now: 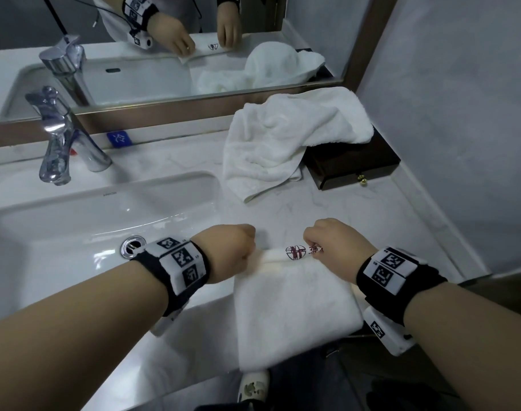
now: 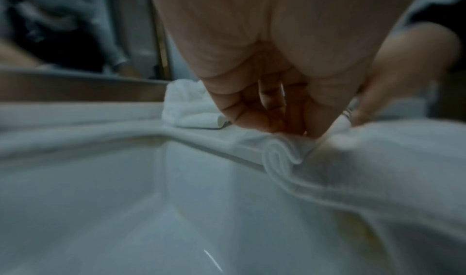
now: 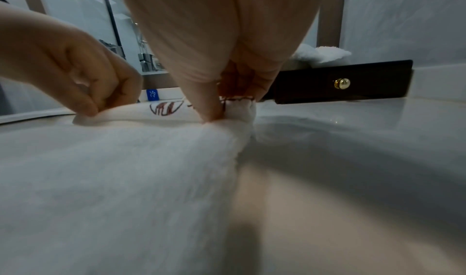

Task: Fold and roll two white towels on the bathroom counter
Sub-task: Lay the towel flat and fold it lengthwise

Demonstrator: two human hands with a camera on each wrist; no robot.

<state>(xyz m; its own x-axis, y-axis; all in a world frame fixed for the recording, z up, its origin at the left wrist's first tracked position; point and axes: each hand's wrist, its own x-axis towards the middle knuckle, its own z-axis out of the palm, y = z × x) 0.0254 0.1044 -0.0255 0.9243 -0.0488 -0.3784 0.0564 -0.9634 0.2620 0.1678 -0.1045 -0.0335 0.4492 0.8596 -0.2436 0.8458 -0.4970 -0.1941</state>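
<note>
A folded white towel (image 1: 294, 310) lies on the marble counter (image 1: 372, 221) at its front edge, part of it hanging over. Its far end is curled into a small roll (image 2: 279, 155) bearing a red embroidered logo (image 1: 295, 252). My left hand (image 1: 238, 250) pinches the roll's left end, and my right hand (image 1: 333, 241) pinches its right end (image 3: 237, 111). A second white towel (image 1: 283, 137) lies crumpled at the back of the counter, partly draped over a dark box.
A white sink (image 1: 99, 221) with a chrome faucet (image 1: 60, 140) takes up the left. A dark wooden box (image 1: 354, 164) with a brass knob stands at the back right. A mirror (image 1: 164, 54) runs along the back; a wall closes the right.
</note>
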